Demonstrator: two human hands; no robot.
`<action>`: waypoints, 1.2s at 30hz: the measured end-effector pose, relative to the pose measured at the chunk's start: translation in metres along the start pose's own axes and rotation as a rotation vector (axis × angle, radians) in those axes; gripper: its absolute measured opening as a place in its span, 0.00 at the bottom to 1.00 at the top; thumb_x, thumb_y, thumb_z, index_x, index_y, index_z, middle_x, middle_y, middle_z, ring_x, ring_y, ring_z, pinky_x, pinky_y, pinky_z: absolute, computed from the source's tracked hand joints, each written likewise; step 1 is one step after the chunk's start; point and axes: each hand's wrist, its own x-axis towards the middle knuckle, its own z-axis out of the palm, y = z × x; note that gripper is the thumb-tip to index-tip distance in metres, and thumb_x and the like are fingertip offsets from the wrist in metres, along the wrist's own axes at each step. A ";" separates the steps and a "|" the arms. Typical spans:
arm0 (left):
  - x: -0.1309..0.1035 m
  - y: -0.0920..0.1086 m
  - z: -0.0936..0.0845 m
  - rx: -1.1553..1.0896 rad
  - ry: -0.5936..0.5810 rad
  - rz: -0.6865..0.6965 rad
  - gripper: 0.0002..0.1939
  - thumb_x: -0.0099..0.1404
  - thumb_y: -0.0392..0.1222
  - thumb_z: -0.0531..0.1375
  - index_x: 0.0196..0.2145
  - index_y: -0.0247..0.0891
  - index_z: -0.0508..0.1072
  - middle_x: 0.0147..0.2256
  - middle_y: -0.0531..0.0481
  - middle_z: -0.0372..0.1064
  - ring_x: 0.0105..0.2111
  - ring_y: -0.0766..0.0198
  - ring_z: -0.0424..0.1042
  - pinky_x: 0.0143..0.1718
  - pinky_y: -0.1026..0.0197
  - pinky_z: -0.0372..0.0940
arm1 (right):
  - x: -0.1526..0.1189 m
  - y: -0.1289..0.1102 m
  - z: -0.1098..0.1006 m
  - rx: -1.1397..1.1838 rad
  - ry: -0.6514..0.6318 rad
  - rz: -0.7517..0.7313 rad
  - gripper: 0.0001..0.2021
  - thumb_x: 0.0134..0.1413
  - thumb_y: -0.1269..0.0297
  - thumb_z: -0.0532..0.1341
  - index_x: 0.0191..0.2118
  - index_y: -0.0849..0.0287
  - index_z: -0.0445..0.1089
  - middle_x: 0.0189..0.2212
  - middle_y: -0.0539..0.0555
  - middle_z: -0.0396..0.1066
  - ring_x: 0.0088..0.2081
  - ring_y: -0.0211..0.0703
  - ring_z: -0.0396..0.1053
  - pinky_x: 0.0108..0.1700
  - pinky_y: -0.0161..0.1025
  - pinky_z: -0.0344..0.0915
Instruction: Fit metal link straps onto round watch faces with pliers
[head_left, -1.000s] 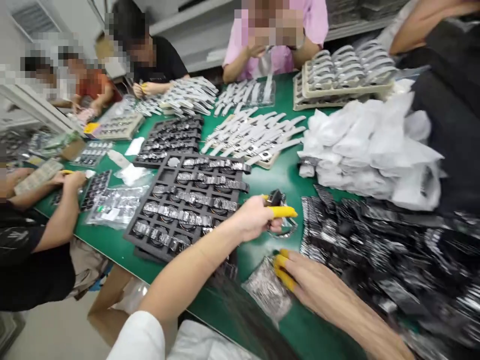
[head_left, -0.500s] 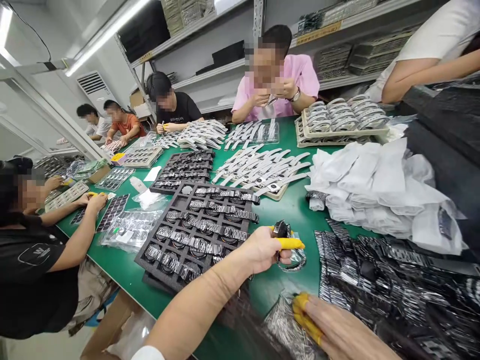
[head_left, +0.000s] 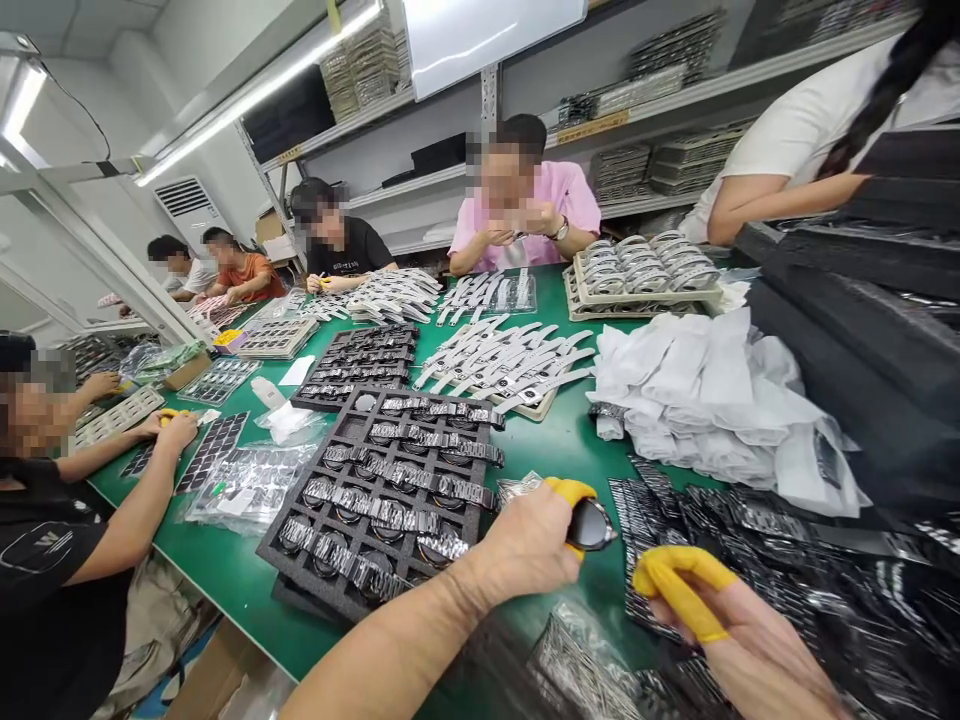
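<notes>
My left hand (head_left: 529, 535), with yellow finger cots on, is closed on a watch (head_left: 591, 524) whose dark round face points away to the right. To the right and lower down, my right hand (head_left: 720, 610) has its yellow-covered thumb and forefinger tips pinched together. Whatever lies between those tips is too small or hidden to make out. Below and between the hands lies a clear bag of thin metal pins (head_left: 581, 665). Black metal watch straps (head_left: 787, 580) lie in a heap behind and beside my right hand. A black foam tray (head_left: 349, 425) of watches with black straps is left of my left hand.
White watches with straps (head_left: 502, 365) and white wrapped bundles (head_left: 697, 400) lie farther back on the green table (head_left: 540, 440). Black trays (head_left: 840, 330) are stacked at the right. Several co-workers sit around, one in a pink shirt (head_left: 577, 195) opposite.
My right hand has lifted from the bag of pins and moved up and right, fingertips pinched. My left hand has turned the watch so its face shows. The camera view has shifted slightly.
</notes>
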 end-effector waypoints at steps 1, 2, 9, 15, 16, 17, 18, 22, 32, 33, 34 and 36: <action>-0.001 0.001 0.001 0.068 -0.044 0.034 0.32 0.57 0.29 0.61 0.61 0.35 0.69 0.56 0.36 0.72 0.57 0.45 0.72 0.63 0.45 0.66 | -0.002 -0.006 0.002 0.109 0.004 0.065 0.07 0.50 0.49 0.65 0.34 0.41 0.76 0.31 0.63 0.81 0.31 0.59 0.80 0.33 0.51 0.76; -0.002 0.001 0.003 0.110 -0.081 0.052 0.33 0.58 0.30 0.61 0.62 0.36 0.68 0.57 0.36 0.72 0.57 0.45 0.72 0.62 0.45 0.68 | -0.004 -0.011 0.005 0.199 0.057 0.117 0.07 0.51 0.49 0.66 0.34 0.41 0.75 0.30 0.62 0.80 0.31 0.60 0.80 0.34 0.53 0.76; -0.001 0.005 0.004 0.207 -0.172 0.087 0.31 0.60 0.32 0.61 0.62 0.37 0.68 0.56 0.36 0.72 0.55 0.46 0.74 0.58 0.47 0.71 | -0.019 -0.040 0.029 0.251 0.322 0.194 0.01 0.53 0.56 0.64 0.34 0.41 0.72 0.33 0.57 0.78 0.39 0.61 0.79 0.48 0.54 0.75; -0.002 0.005 0.001 0.178 -0.159 0.083 0.32 0.61 0.33 0.61 0.63 0.39 0.67 0.58 0.37 0.72 0.55 0.47 0.74 0.59 0.47 0.71 | -0.023 -0.057 0.033 0.240 0.351 0.162 0.01 0.56 0.56 0.62 0.34 0.42 0.70 0.33 0.55 0.78 0.39 0.60 0.79 0.51 0.55 0.73; -0.003 0.005 0.001 0.174 -0.154 0.079 0.32 0.61 0.33 0.61 0.63 0.40 0.67 0.58 0.38 0.72 0.55 0.47 0.74 0.59 0.47 0.70 | -0.023 -0.058 0.033 0.234 0.354 0.159 0.01 0.57 0.56 0.62 0.34 0.42 0.70 0.33 0.55 0.78 0.38 0.61 0.78 0.51 0.55 0.73; -0.003 0.005 0.001 0.172 -0.152 0.078 0.32 0.60 0.33 0.60 0.63 0.39 0.67 0.58 0.38 0.71 0.56 0.47 0.73 0.60 0.47 0.70 | -0.024 -0.060 0.033 0.229 0.359 0.154 0.02 0.57 0.56 0.61 0.34 0.42 0.70 0.32 0.55 0.78 0.38 0.61 0.78 0.50 0.55 0.73; -0.002 0.006 0.001 0.172 -0.153 0.079 0.32 0.60 0.33 0.60 0.63 0.39 0.67 0.58 0.37 0.71 0.56 0.47 0.73 0.60 0.47 0.70 | -0.025 -0.060 0.033 0.224 0.364 0.148 0.02 0.58 0.55 0.61 0.34 0.42 0.69 0.32 0.56 0.78 0.38 0.61 0.78 0.50 0.55 0.73; -0.002 0.006 0.000 0.180 -0.172 0.089 0.32 0.60 0.32 0.60 0.63 0.35 0.68 0.57 0.35 0.71 0.56 0.45 0.73 0.60 0.45 0.71 | -0.027 -0.061 0.033 0.196 0.357 0.123 0.05 0.60 0.53 0.61 0.33 0.42 0.68 0.32 0.56 0.77 0.37 0.61 0.77 0.48 0.55 0.73; -0.002 0.004 0.000 0.199 -0.194 0.104 0.34 0.60 0.33 0.60 0.64 0.36 0.67 0.57 0.36 0.71 0.55 0.46 0.74 0.59 0.47 0.71 | -0.027 -0.059 0.033 0.214 0.339 0.121 0.04 0.60 0.54 0.60 0.34 0.41 0.69 0.32 0.55 0.75 0.34 0.57 0.76 0.42 0.51 0.74; -0.002 0.004 0.000 0.198 -0.197 0.106 0.34 0.60 0.33 0.60 0.64 0.35 0.67 0.57 0.36 0.71 0.55 0.45 0.74 0.59 0.47 0.71 | -0.027 -0.058 0.033 0.218 0.340 0.118 0.04 0.60 0.53 0.61 0.34 0.42 0.69 0.32 0.55 0.74 0.34 0.57 0.76 0.41 0.50 0.74; -0.002 0.004 0.000 0.196 -0.197 0.107 0.34 0.59 0.33 0.60 0.64 0.35 0.67 0.57 0.35 0.71 0.55 0.45 0.74 0.60 0.47 0.71 | -0.028 -0.057 0.033 0.216 0.337 0.115 0.04 0.60 0.53 0.61 0.34 0.42 0.70 0.32 0.55 0.74 0.34 0.57 0.76 0.41 0.51 0.74; -0.002 0.003 -0.001 0.189 -0.189 0.116 0.34 0.59 0.32 0.60 0.64 0.35 0.67 0.58 0.35 0.71 0.56 0.46 0.74 0.60 0.47 0.71 | -0.028 -0.054 0.033 0.209 0.328 0.111 0.03 0.60 0.54 0.61 0.34 0.42 0.70 0.31 0.55 0.74 0.34 0.57 0.76 0.42 0.50 0.74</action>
